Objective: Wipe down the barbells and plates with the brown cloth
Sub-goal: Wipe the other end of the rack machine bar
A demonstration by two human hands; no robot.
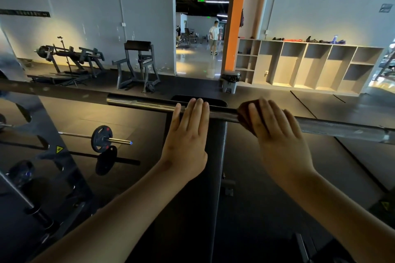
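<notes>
Head view: the left hand (188, 132) is resting straight fingers on the barbell (342, 129), steadying it. The right hand (275, 134) is pressing the brown cloth (245, 118) onto it with flat fingers. Wiping seems under way; next, the cloth probably needs sliding along the bar.

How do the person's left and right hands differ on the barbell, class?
The left hand touches the barbell bare; the right hand presses the brown cloth onto it. The left hand is over the bench; the right hand past its edge. Both lie palm down, fingers straight.
</notes>
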